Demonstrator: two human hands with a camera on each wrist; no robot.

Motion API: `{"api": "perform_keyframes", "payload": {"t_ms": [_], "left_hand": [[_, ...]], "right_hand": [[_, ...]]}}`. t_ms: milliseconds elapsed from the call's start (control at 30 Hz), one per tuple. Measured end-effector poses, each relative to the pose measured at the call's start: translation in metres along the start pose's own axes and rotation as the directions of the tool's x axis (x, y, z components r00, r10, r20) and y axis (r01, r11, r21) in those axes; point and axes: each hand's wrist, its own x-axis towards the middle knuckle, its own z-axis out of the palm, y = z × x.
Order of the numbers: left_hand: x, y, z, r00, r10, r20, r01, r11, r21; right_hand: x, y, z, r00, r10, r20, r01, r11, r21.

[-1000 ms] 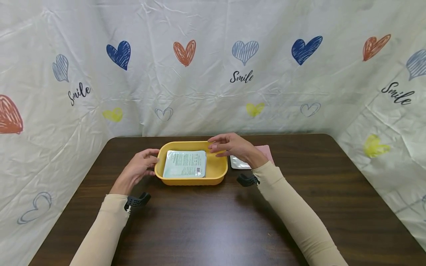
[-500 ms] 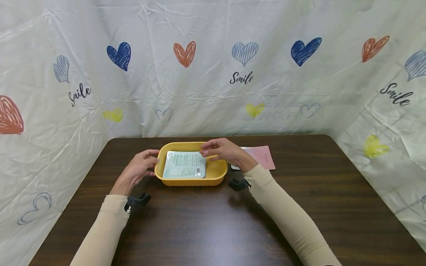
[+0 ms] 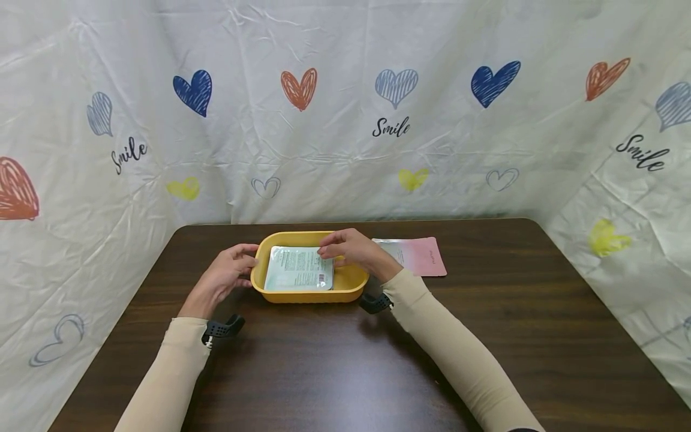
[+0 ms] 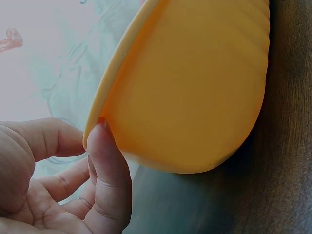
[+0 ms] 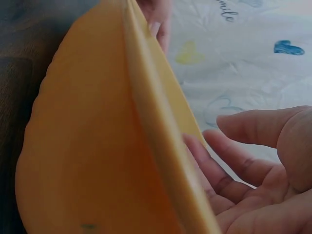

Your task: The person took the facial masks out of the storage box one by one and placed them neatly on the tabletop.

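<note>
A yellow oval-ended plastic basket [image 3: 310, 297] stands near the back of the table. Inside, to the left, lies a flat pale-green sachet [image 3: 296, 269] with small print and a barcode, like a sheet mask packet. My left hand [image 3: 227, 273] pinches the basket's left rim between thumb and finger, seen close up in the left wrist view. Over the basket's right half is my right hand [image 3: 353, 249], fingers loosely bent and apart. Its fingertips are by the sachet's upper right corner; contact cannot be told. In the right wrist view nothing shows between thumb and fingers [image 5: 241, 161].
A pink and silver sachet [image 3: 423, 255] lies on the dark wooden table [image 3: 324, 366], right of the basket and partly behind my right hand. A white curtain [image 3: 335, 144] printed with hearts hangs behind the table and along its sides.
My right hand has moved left and slightly down over the basket, to the green sachet's corner, uncovering more of the pink sachet. My left hand has stayed at the rim.
</note>
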Motion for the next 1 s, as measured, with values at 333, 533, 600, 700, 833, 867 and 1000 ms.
{"api": "perform_keyframes", "payload": {"t_ms": [333,533,600,700,833,867,1000], "left_hand": [[0.001,0.000,0.001,1.000,-0.005,0.003,0.005,1.000,-0.005],[0.000,0.000,0.000,1.000,-0.003,0.000,0.003,1.000,0.003],[0.000,0.001,0.000,1.000,-0.003,-0.001,0.003,1.000,0.006],[0.000,0.001,0.000,1.000,-0.003,-0.001,0.003,1.000,0.007],[0.000,0.000,-0.001,1.000,-0.004,-0.002,0.004,1.000,0.004],[0.000,0.000,-0.001,1.000,-0.004,-0.001,0.004,1.000,0.004],[0.000,0.001,-0.001,1.000,-0.010,-0.001,0.010,1.000,0.003]], "right_hand": [[0.005,0.004,0.005,0.999,-0.002,-0.036,0.002,1.000,-0.018],[0.006,0.004,0.008,0.994,-0.003,-0.108,0.003,1.000,-0.001],[0.007,0.004,0.009,0.989,0.001,-0.145,0.001,1.000,0.013],[0.006,0.003,0.010,0.981,0.003,-0.192,0.009,0.998,0.059],[0.004,0.001,0.011,0.974,0.001,-0.225,0.028,0.992,0.123],[0.003,0.000,0.012,0.973,0.000,-0.231,0.031,0.991,0.131],[0.001,-0.001,0.015,0.968,0.007,-0.249,0.032,0.988,0.149]]}}
